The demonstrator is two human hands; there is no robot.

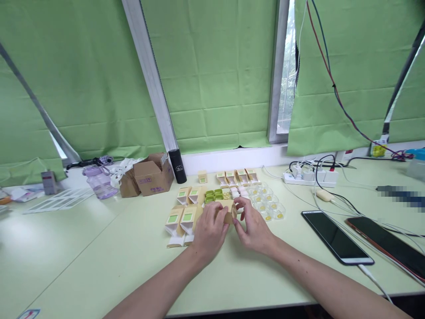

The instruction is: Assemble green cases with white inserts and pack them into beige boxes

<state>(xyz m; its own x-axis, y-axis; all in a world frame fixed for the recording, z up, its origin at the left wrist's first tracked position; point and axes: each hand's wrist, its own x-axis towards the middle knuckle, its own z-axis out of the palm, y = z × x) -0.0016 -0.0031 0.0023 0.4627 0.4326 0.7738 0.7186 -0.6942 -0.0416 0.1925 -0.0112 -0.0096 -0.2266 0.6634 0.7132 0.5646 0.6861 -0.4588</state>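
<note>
My left hand (209, 230) and my right hand (254, 226) meet over a small tan cardboard box (228, 209) near the middle of the pale green table (99, 257). Both hands have fingers closed on the box, left from the left side, right from the right. Just left of my hands lie several tan boxes with green labels (182, 217). Behind the held box sit small green trays (214, 195) and white pieces (239, 192). To the right are several clear round lids with yellow dots (270, 204). More open tan boxes (237, 176) stand in a row further back.
Two phones (337, 237) (388, 241) lie at the right with cables and a white power strip (310, 176). A black cylinder (177, 166), brown cartons (151, 177) and a purple bottle (99, 180) stand at the back left. Green curtains hang behind.
</note>
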